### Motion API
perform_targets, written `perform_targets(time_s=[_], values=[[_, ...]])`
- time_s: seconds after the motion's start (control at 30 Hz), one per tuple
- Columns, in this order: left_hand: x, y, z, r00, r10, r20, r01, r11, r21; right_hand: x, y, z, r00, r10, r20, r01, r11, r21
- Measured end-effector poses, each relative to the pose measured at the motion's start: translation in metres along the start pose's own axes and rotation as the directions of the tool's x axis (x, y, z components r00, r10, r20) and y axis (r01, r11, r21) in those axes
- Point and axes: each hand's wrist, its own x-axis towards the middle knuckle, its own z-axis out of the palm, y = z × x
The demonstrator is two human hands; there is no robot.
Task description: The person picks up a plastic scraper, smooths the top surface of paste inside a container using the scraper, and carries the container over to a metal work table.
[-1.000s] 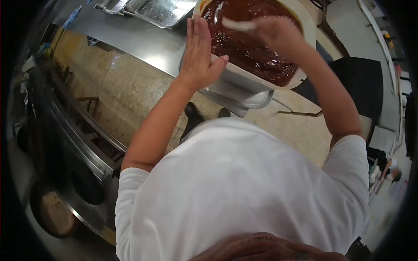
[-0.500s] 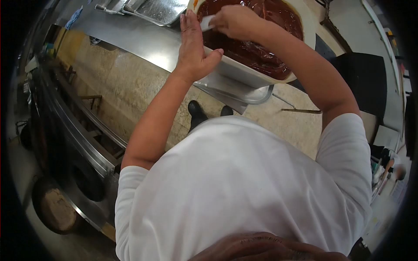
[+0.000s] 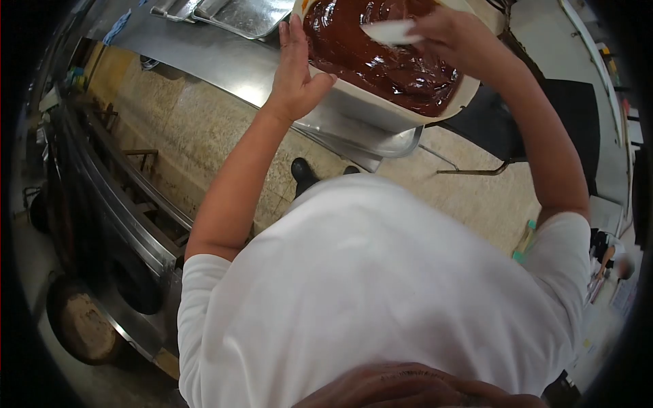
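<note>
Steel counter [image 3: 224, 64] | white scraper [image 3: 389, 32] in right hand's [image 3: 457, 42] closed grip, over brown sauce [image 3: 367, 58]

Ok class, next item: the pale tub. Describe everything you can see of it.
The tub is deep and off-white, plastic by its look, with rounded corners and a broad rim. It stands upright, apparently on a metal tray; the picture's top edge cuts it off. Glossy red-brown paste fills much of it. The open left hand rests against its rim and side.
</note>
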Motion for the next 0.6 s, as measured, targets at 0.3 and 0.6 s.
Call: perform_targets(time_s=[0.3, 0.6], values=[[0.003, -0.006, -0.005, 0.999, -0.050, 0.008, 0.051, 0.967, -0.250, 0.114, -0.002, 0.087, 0.909, -0.408, -0.089, 0.379, 0.896, -0.229], [0.003, 0.000, -0.011, 1.000, -0.023, 0.013, 0.024, 0.992, -0.122, 0.024, -0.003, 0.024, 0.904, -0.379, 0.197, 0.410, 0.899, -0.153]])
